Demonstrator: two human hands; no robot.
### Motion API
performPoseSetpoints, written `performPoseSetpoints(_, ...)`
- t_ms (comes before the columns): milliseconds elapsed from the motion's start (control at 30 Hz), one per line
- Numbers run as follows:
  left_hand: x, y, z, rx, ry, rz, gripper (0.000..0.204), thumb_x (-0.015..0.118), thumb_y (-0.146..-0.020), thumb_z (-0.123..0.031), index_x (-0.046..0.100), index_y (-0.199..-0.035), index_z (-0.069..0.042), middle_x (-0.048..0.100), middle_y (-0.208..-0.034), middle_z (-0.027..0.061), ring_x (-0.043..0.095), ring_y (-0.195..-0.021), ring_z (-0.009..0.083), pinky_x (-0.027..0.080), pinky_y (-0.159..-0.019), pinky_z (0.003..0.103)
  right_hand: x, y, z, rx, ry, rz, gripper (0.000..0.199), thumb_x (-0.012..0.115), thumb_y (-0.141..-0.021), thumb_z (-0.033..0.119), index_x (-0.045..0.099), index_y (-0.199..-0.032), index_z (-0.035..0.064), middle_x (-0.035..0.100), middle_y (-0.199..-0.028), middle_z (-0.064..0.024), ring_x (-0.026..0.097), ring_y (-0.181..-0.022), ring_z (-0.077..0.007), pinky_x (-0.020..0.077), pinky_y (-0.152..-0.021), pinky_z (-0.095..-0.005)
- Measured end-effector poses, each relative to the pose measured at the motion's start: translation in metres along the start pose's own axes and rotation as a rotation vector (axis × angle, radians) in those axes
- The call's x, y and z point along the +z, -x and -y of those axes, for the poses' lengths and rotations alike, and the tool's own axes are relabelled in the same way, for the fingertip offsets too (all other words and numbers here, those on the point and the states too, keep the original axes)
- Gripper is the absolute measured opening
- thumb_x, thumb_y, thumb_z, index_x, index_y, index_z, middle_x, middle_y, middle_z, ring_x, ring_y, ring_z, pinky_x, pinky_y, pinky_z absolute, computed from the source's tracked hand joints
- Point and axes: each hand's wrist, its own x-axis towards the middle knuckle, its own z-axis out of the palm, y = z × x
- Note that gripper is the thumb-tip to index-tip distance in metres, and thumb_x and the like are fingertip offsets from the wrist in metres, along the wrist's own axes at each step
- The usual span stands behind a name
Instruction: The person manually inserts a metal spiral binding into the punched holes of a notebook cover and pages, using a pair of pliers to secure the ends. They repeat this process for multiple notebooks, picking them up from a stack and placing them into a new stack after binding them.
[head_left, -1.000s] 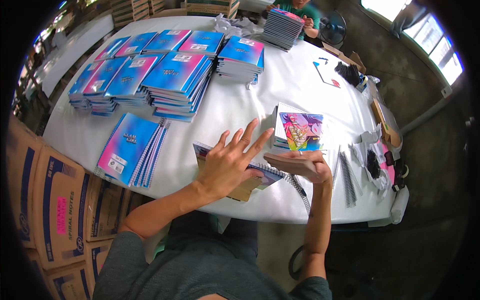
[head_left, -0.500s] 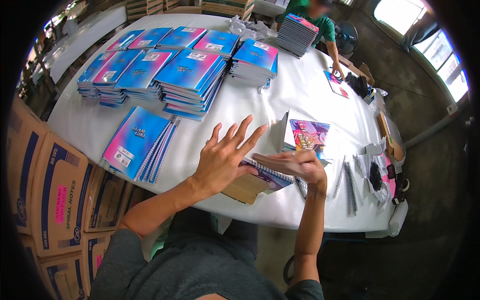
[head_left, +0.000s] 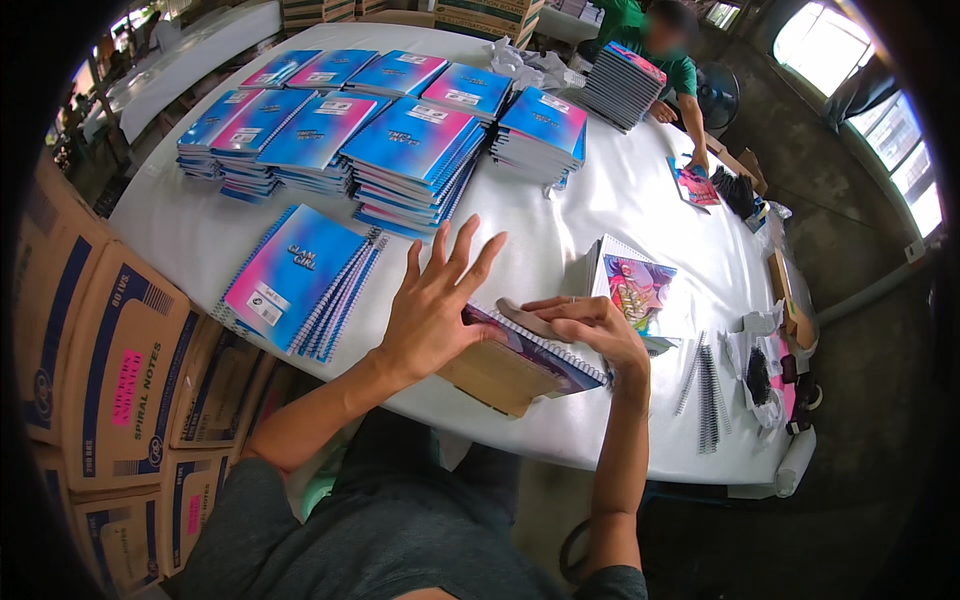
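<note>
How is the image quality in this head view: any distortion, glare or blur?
Head view: strong fisheye bend with a black vignette at the rim; daylight blows out the windows at upper right; the white table is bright but readable; the left hand and right hand on the notebook are fairly sharp.

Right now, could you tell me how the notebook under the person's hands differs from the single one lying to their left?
The notebook under the hands has a dark cover and lies half off the table edge, left hand and right hand on it. The blue-pink notebook lies untouched, fully on the table. Both are spiral-bound.
</note>
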Motion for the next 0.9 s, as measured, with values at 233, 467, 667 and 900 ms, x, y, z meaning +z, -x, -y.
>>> performPoseSetpoints(233, 0.009, 0.013, 0.032, -0.22, 0.329, -0.02, 0.12, 0.081, -0.061, -0.053, 0.018, -0.156, -0.016, 0.022, -0.16, 0.0155, 0.03, -0.143, 0.0413, 0.03, -0.11, 0.061, 0.004, -0.012, -0.009, -0.1, -0.174, 0.004, 0.04, 0.066, -0.088, 0.029, 0.071, -0.101, -0.0077, 0.067, -0.114, -0.024, 0.061, -0.108, -0.029, 0.045, -0.094, -0.036)
performPoseSetpoints(467, 0.014, 0.02, 0.052, -0.289, 0.447, -0.029, 0.122, 0.08, -0.061, -0.056, 0.016, -0.156, -0.016, 0.025, -0.16, 0.0135, 0.03, -0.145, 0.035, 0.028, -0.11, 0.062, 0.014, -0.022, 0.001, -0.108, -0.179, 0.006, 0.042, 0.065, -0.089, 0.029, 0.071, -0.101, -0.0101, 0.066, -0.116, -0.0241, 0.06, -0.11, -0.0304, 0.0439, -0.097, -0.0379)
performPoseSetpoints(667, 0.018, 0.017, 0.057, -0.281, 0.601, 0.041, 0.118, 0.081, -0.065, -0.054, 0.02, -0.155, -0.01, 0.032, -0.156, 0.0162, 0.029, -0.146, 0.0334, 0.028, -0.114, 0.051, 0.016, -0.032, -0.001, 0.063, 0.03, -0.003, 0.041, 0.066, -0.091, 0.031, 0.071, -0.108, -0.0048, 0.07, -0.11, -0.0149, 0.063, -0.101, -0.0188, 0.0489, -0.089, -0.0317)
performPoseSetpoints(900, 0.026, -0.018, 0.042, -0.251, 1.462, 0.549, 0.057, 0.072, -0.088, -0.039, 0.062, -0.128, 0.001, 0.058, -0.136, 0.0139, 0.051, -0.128, 0.0188, 0.038, -0.108, 0.033, 0.027, -0.023, -0.073, -0.252, 0.342, -0.185, 0.04, 0.069, -0.084, 0.025, 0.069, -0.117, 0.0012, 0.064, -0.123, -0.0189, 0.058, -0.116, -0.0319, 0.0451, -0.1, -0.0399)
